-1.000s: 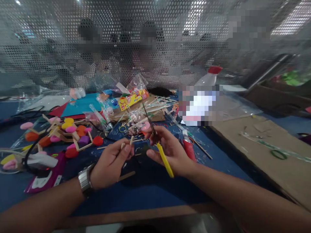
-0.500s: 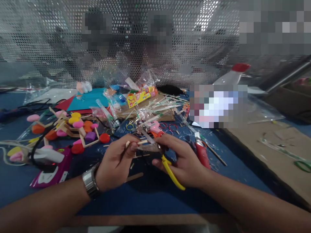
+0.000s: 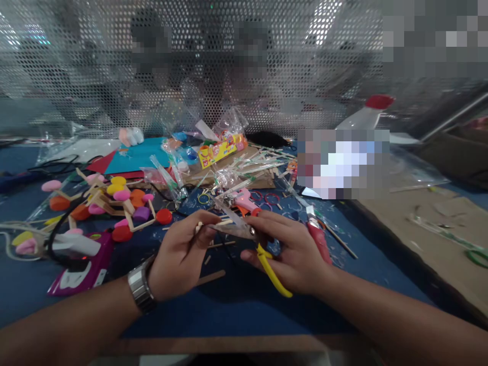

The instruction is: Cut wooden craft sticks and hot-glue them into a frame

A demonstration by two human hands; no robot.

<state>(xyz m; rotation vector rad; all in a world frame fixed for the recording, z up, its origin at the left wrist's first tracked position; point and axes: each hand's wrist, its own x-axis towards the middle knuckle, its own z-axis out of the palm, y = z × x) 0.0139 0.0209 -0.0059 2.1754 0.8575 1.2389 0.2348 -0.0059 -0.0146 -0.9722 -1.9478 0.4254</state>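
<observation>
My right hand (image 3: pixel 292 251) is wrapped around yellow-handled scissors (image 3: pixel 263 254), their blades lying level and pointing left. My left hand (image 3: pixel 179 256), with a metal watch at the wrist, pinches a thin wooden stick (image 3: pixel 219 222) whose end sits at the scissor blades. Both hands hover over the blue table cover (image 3: pixel 229 305) near the middle of the view.
Left of my hands lies a frame of wooden sticks with coloured caps (image 3: pixel 118 203) and a glue gun (image 3: pixel 72 246) with a black cord. Behind are plastic bags, loose sticks, rubber bands and a red-handled tool (image 3: pixel 318 241). A red-capped bottle (image 3: pixel 362 119) and cardboard sheet (image 3: pixel 427 234) are right.
The scissors have swung from pointing up to lying level, blades toward the stick in my left hand. The camera has dipped a little, and both hands have moved slightly right.
</observation>
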